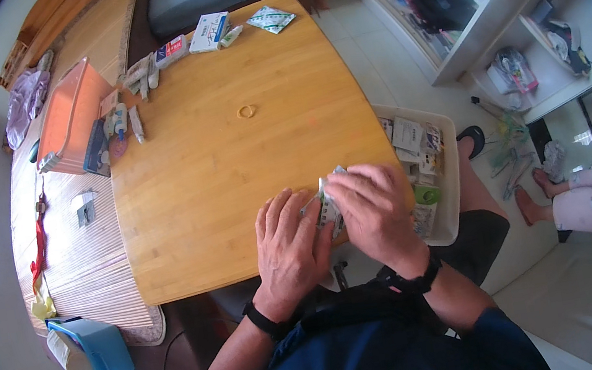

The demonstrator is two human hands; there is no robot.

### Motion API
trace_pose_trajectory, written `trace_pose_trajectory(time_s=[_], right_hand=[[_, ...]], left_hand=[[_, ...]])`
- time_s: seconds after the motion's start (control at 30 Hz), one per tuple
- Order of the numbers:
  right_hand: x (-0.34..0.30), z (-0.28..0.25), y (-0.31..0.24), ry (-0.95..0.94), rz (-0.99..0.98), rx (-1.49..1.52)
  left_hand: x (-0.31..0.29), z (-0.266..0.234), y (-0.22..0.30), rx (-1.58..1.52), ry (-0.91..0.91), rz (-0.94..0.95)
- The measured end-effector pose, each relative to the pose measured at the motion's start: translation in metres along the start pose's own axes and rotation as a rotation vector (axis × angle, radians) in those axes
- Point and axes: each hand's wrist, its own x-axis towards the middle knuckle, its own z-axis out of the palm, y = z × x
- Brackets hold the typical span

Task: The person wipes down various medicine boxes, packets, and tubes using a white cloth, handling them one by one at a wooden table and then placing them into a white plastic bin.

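Wooden table (pixel 197 193): light brown with rounded corners, its near edge against the person wearing a dark blue shirt.
White shelf unit (pixel 448 72): beyond the table's far right corner; its compartments hold dark items, a clear plastic bag (pixel 514 69) with something pink in it, and other small goods too jumbled to name.
Orange basket (pixel 65 121): rectangular, just beyond the table's left edge, towards the far left corner; little of its inside can be made out.
Cream bin (pixel 456 194): beside the table's right edge, near the right hand, filled with small cartons, mostly white, and a bright green item (pixel 426 195).
Blue bin (pixel 113 357): off the table's near left corner, with a pale rounded bundle (pixel 70 355) in its mouth.
Right hand (pixel 372 204): over the table's near right corner, thumb and fingertips pinched together on the top of a small packet.
Left hand (pixel 285 237): at the near edge, palm down, thumb and forefinger against the packet; whether they grip it cannot be told.
White carton (pixel 209 32): at the far edge, left of a green-and-white sachet (pixel 271 20) by the far right corner.
Small packet (pixel 327 212): green and white, between both hands, close to the near right corner.
Tan ring (pixel 246 111): lying alone, nearer the far edge.
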Motion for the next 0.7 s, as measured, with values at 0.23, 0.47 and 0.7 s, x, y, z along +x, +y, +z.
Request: trace_pose_trajectory(time_s=[0.23,0.47,0.7], right_hand=[[-0.003,0.003,-0.012,-0.023,-0.043,0.012],[0.012,0.009,0.014,0.064,0.089,-0.052],[-0.016,-0.02,0.015,0.043,0.119,-0.09]], left_hand=[[-0.007,0.005,-0.005,-0.018,0.061,0.024],[-0.002,0.005,-0.005,-0.051,0.061,0.055],[0.006,-0.005,0.002,0.049,-0.143,0.151]])
